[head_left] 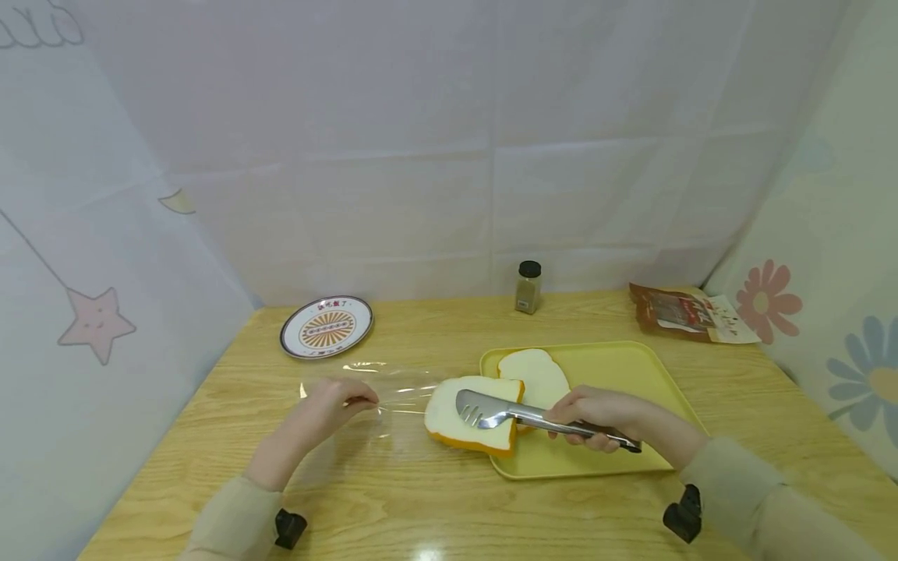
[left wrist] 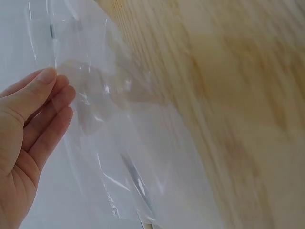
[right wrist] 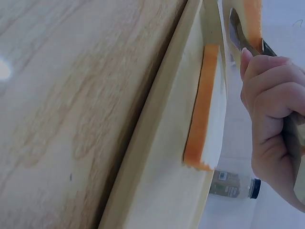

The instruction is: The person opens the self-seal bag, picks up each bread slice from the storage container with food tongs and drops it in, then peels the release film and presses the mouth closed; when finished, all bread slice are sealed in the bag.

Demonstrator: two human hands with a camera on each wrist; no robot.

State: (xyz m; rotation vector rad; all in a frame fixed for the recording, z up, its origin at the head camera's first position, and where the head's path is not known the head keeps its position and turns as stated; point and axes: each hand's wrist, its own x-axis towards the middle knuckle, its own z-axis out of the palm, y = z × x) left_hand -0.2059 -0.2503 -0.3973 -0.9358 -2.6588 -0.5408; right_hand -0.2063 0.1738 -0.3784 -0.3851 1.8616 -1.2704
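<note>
My right hand [head_left: 596, 413] grips metal tongs [head_left: 540, 418], whose slotted end clasps a white bread slice [head_left: 449, 421] with an orange crust. That slice is held up past the left edge of the yellow tray [head_left: 617, 460]. A second bread slice [head_left: 536, 370] lies on the tray, partly hidden behind the first. On the left, my left hand [head_left: 330, 409] pinches the edge of a clear plastic bag [left wrist: 119, 143] between thumb and fingers. The bag stretches from that hand toward the held slice; whether the slice touches it I cannot tell.
A round patterned plate [head_left: 327, 327] sits at the back left of the wooden table [head_left: 393, 514]. Behind the tray stands a small black-capped jar [head_left: 528, 288]. At the back right lies a brown and white food packet [head_left: 691, 314]. White cloth walls surround the table.
</note>
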